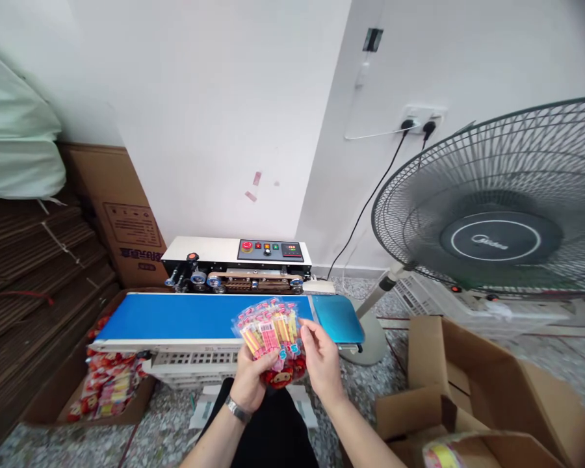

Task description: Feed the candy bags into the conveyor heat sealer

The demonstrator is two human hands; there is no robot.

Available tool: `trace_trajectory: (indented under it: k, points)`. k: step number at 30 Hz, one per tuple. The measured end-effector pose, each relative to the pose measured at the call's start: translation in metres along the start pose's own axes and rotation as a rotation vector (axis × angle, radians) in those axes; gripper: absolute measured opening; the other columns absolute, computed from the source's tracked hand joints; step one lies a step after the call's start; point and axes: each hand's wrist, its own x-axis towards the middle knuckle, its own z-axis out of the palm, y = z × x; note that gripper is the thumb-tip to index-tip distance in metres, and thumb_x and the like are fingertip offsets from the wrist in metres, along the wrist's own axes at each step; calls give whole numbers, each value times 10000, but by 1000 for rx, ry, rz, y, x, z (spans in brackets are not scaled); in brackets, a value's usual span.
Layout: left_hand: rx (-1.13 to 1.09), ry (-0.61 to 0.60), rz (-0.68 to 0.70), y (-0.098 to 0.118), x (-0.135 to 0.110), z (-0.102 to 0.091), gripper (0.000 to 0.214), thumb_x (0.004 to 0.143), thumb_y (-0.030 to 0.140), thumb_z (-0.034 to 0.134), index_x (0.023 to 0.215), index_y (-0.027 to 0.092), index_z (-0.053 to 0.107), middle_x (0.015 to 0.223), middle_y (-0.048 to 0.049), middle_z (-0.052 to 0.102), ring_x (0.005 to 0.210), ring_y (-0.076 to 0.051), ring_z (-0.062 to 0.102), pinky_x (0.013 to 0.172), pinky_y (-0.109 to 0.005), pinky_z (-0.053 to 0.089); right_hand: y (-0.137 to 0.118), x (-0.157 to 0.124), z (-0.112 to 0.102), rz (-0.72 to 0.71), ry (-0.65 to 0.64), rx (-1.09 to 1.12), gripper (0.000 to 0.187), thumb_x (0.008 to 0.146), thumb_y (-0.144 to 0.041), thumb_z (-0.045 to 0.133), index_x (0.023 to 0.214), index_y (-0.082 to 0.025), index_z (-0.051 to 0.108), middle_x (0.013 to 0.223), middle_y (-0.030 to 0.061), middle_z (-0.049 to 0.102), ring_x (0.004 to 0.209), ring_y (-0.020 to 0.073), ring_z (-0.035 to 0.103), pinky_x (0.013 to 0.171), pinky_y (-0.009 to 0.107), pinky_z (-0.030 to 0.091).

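Note:
A clear plastic packet of colourful candy sticks is held up in front of me, over the near edge of the blue conveyor belt. My left hand, a watch on its wrist, grips the packet from below. My right hand pinches the packet's right edge with fingers curled. Behind the belt sits the sealing machine with its control panel of buttons.
A cardboard box of filled candy packets lies on the floor at the left under the belt's end. Open cardboard boxes stand at the right. A large standing fan leans at right. Stacked cardboard fills the left.

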Motion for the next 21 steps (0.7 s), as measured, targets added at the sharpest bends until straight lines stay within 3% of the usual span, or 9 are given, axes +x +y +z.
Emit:
trace_trajectory:
  k: [7, 11, 15, 21]
  points:
    - [-22, 100, 15, -6, 7, 5, 405, 557, 161, 762, 936, 174, 619, 926, -73, 710, 826, -253, 661, 769, -377, 507, 4, 5, 2, -25, 145, -71, 273, 869, -438, 407, 882, -205, 549, 875, 52, 606, 824, 187, 548, 763, 297, 427]
    - [-31, 118, 22, -6, 9, 5, 420, 540, 156, 770, 929, 177, 616, 899, -61, 714, 805, -242, 664, 768, -374, 503, 8, 5, 6, 30, 116, 69, 272, 869, -445, 404, 920, -212, 534, 880, 44, 589, 811, 178, 544, 743, 291, 444]
    - [-64, 136, 18, -6, 11, 3, 443, 543, 147, 769, 953, 186, 608, 899, -51, 715, 794, -225, 665, 773, -367, 500, 9, 8, 12, 82, 48, 234, 250, 814, -425, 518, 927, -204, 546, 867, 39, 601, 803, 178, 562, 730, 292, 465]
    - [-64, 137, 5, -6, 12, 7, 442, 562, 157, 757, 976, 179, 606, 928, -65, 708, 852, -252, 657, 816, -405, 493, 14, 12, 17, 87, 188, 310, 227, 844, -404, 466, 947, -211, 523, 917, 42, 590, 836, 175, 566, 736, 291, 469]
